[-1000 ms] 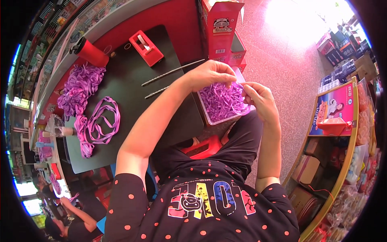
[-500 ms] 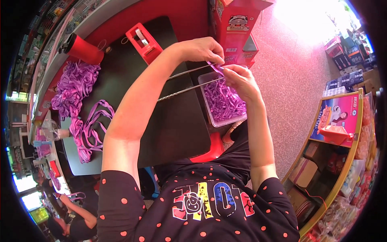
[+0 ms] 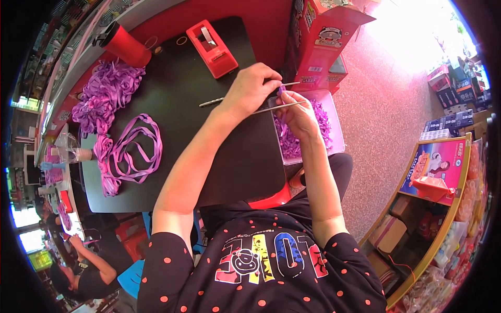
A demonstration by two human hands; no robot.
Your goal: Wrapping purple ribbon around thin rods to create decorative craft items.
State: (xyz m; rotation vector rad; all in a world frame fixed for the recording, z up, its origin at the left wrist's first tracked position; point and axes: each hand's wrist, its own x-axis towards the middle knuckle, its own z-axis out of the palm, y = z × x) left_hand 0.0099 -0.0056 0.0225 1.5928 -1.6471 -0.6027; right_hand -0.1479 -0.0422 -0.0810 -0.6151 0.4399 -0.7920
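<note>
Over the table's right edge, my left hand (image 3: 252,89) is closed, its fingertips pinching a short piece of purple ribbon (image 3: 282,90). My right hand (image 3: 299,117) is closed just below it, thumb and finger at the same ribbon. One slim metal rod (image 3: 211,102) with a twisted end runs behind my left hand and comes out beyond its fingertips. A second metal rod (image 3: 270,109) lies across my right hand's fingers. Under both hands is a clear plastic box (image 3: 338,136) filled with short purple ribbon pieces (image 3: 290,141). How the ribbon sits against the rods is partly hidden.
The black table (image 3: 219,172) holds a red tape dispenser (image 3: 218,57), a red tumbler (image 3: 125,46), a purple ribbon heap (image 3: 104,94) and loose ribbon loops (image 3: 136,151). A red carton (image 3: 322,44) stands beyond. A person (image 3: 94,268) sits at lower left; a shelf unit (image 3: 417,219) is right.
My hands have come closer together around the ribbon, and my left hand has turned. The rods have shifted, with one now poking out past my left fingertips. The whole view has shifted slightly.
</note>
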